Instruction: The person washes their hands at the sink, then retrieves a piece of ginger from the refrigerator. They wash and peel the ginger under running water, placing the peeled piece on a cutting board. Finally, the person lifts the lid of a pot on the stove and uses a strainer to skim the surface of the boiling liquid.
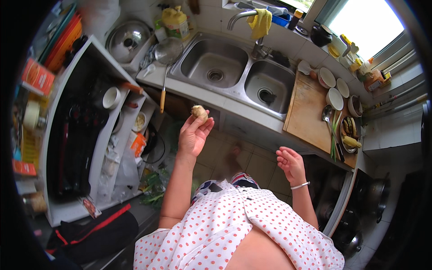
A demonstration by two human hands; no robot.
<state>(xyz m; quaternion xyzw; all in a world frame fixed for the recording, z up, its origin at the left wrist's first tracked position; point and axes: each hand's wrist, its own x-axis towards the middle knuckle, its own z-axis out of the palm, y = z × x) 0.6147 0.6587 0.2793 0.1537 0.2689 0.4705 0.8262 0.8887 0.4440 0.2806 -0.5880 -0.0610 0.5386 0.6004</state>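
Note:
My left hand (193,136) is raised in front of the sink cabinet. Its fingertips pinch a knobby piece of ginger root (199,113), pale at the upper end. Lower and to the right, my right hand (292,166) hangs in the air with curled fingers and nothing visible in them; a silver bracelet (300,185) circles the wrist. Beyond both hands lies a double-basin stainless steel sink (248,65). A wire strainer (168,50) rests at its left, the wooden handle sticking out past the counter edge near the ginger.
At right, a wooden cutting board (307,108) carries bowls (334,99), a spoon (326,113), scallions (334,135) and a plate of food (350,135). A yellow cloth (260,23) drapes over the faucet (241,15). Leftward stands a shelf unit (65,84) with a white cup (111,98) and bags.

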